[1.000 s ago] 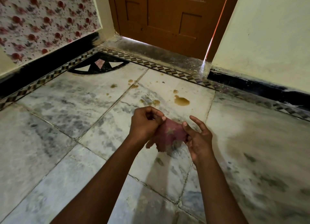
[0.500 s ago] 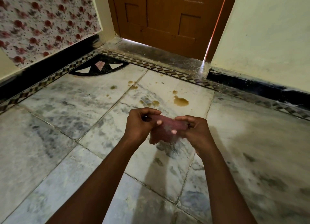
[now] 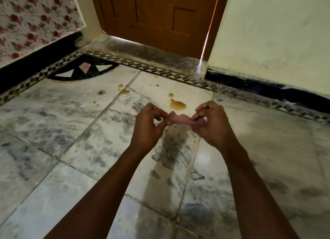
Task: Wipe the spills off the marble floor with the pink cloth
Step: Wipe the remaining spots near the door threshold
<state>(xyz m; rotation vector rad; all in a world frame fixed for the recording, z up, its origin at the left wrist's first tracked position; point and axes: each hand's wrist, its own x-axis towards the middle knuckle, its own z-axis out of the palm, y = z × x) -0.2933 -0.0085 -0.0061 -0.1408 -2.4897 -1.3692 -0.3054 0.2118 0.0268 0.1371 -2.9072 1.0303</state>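
I've got the pink cloth point(image 3: 180, 120) mid-frame, stretched between both hands: left hand point(image 3: 149, 127) pinching one end, right hand point(image 3: 213, 124) pinching the other, above the marble floor point(image 3: 71, 131); brown spills point(image 3: 177, 104) just beyond.

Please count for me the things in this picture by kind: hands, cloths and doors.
Bare hands: 2, left hand and right hand
Crumpled pink cloth: 1, held between both hands
Brown panelled wooden door: 1
Total: 4

2 bare forearms point(image 3: 100, 194), no sleeves
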